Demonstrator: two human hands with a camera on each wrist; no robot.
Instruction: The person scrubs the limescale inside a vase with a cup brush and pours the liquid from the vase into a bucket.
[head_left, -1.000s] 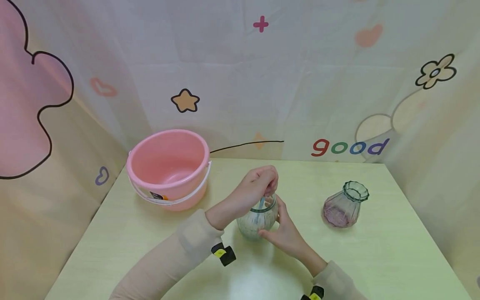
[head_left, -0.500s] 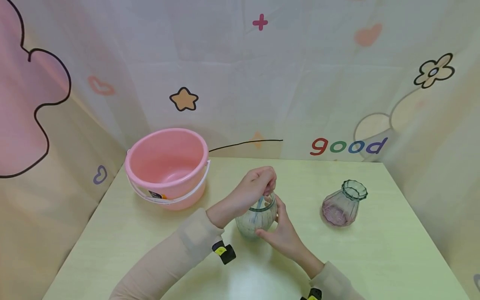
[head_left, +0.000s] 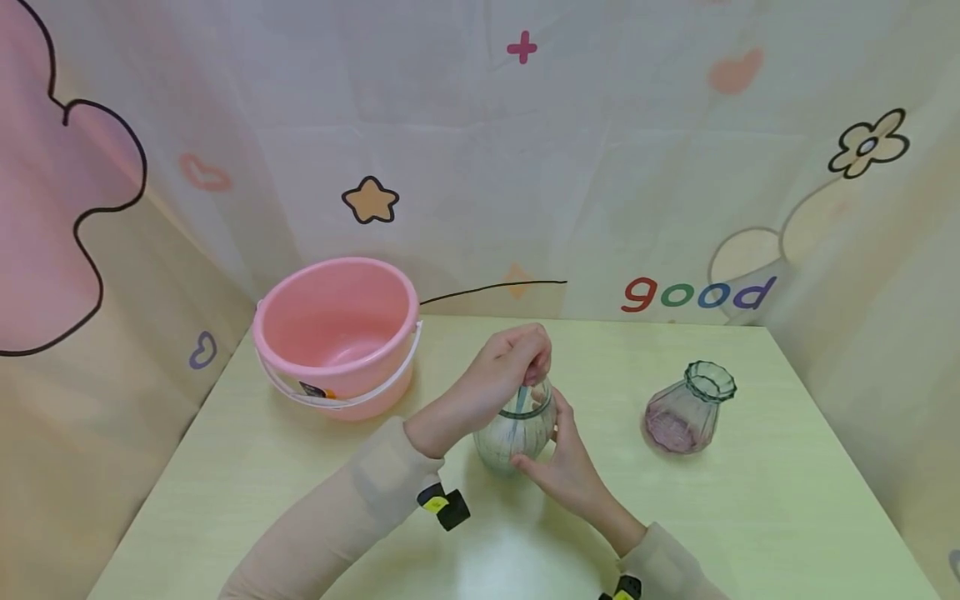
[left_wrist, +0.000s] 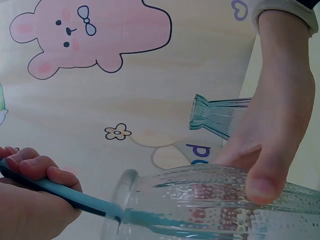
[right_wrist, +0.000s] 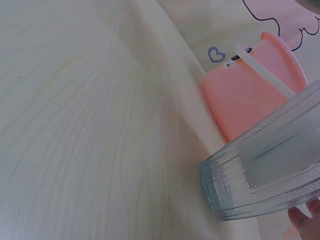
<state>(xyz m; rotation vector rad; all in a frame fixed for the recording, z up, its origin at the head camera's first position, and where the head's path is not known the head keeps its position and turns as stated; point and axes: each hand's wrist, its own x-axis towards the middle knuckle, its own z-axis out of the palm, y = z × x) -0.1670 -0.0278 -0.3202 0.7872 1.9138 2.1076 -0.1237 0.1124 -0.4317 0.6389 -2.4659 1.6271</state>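
Note:
A clear, textured glass vase (head_left: 510, 446) with a greenish rim stands on the table in front of the person. The right hand (head_left: 564, 467) grips its side, thumb on the near face and fingers round the back. Just above the mouth, the left hand (head_left: 517, 358) holds a slim teal handle with a dark underside (left_wrist: 65, 192) in curled fingers. The handle slants down through the opening into the vase; its lower end is blurred by the patterned glass. In the right wrist view, the vase's base (right_wrist: 215, 190) shows beside the right fingertips (right_wrist: 300, 220).
A pink bucket (head_left: 360, 408) with a white handle stands at the back left. To the right is a second glass vase (head_left: 682, 421), purple below and green at its fluted rim. A printed curtain (head_left: 465, 167) hangs behind the pale wooden table (head_left: 750, 517).
The left hand has risen slightly with the teal handle above the vase mouth. The right hand keeps its grip on the vase, which stays in place.

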